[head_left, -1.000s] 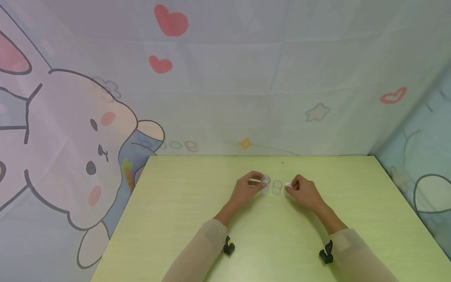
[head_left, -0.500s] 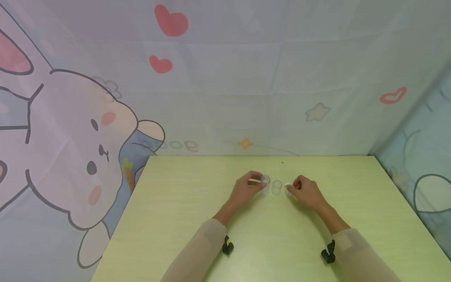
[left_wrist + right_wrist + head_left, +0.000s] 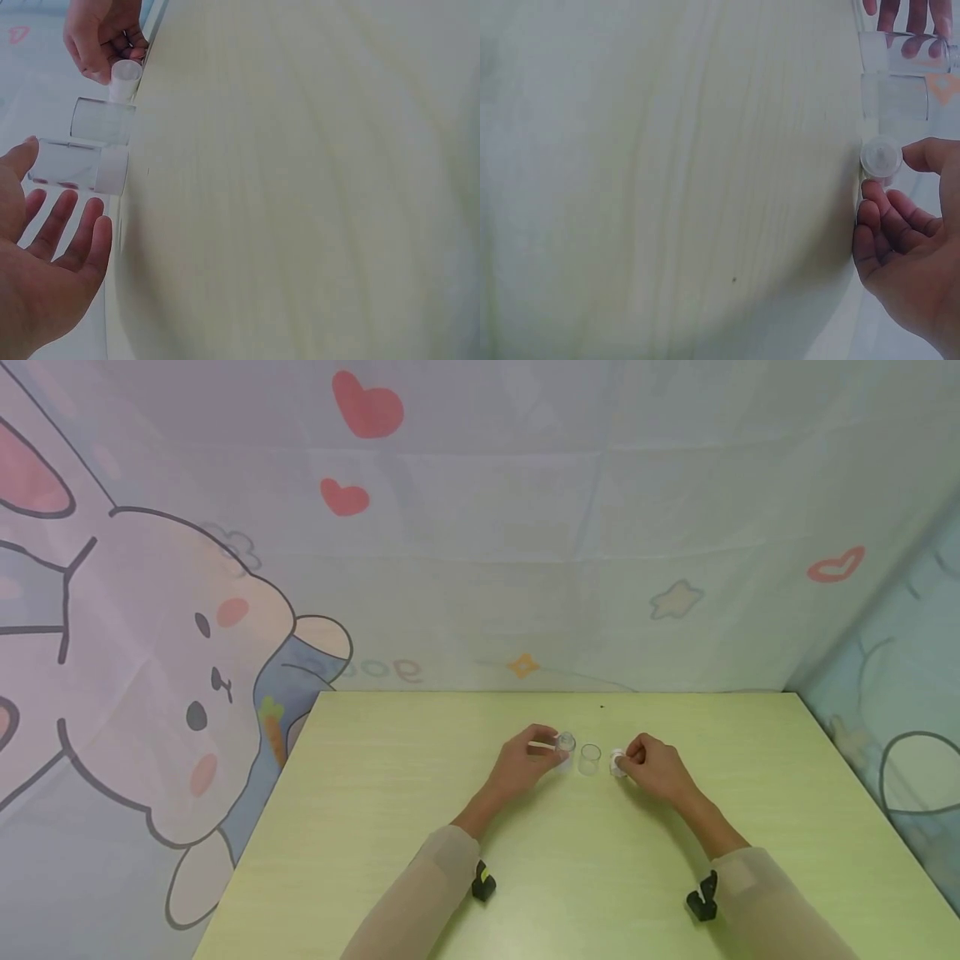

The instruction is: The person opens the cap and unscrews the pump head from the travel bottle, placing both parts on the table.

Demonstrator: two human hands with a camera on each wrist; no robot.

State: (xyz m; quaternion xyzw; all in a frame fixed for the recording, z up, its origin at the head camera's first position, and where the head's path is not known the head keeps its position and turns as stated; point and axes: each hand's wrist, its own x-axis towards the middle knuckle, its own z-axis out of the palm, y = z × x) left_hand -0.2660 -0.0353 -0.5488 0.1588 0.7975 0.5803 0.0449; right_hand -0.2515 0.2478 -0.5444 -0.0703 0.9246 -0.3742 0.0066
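Note:
My left hand [image 3: 522, 760] holds a clear bottle [image 3: 69, 163] with a whitish band at its base, thumb on one side and fingers on the other. Just right of it a clear open-topped cup [image 3: 589, 761] stands upright on the table. On the cup's other side my right hand [image 3: 654, 766] pinches a small whitish cylindrical container [image 3: 617, 763] between thumb and fingers. In the right wrist view, the container's round end [image 3: 882, 157] faces the camera, and the other fingers are curled below it.
The pale yellow-green table [image 3: 420, 827] extends around both forearms. A printed cloth backdrop [image 3: 480, 527] hangs behind its far edge. Black clip-like devices [image 3: 483, 882] sit by each sleeve. A tiny dark speck [image 3: 602, 706] lies near the back edge.
My right hand has shifted slightly right with the small container, widening its gap from the cup. The left hand and bottle stay nearly in place.

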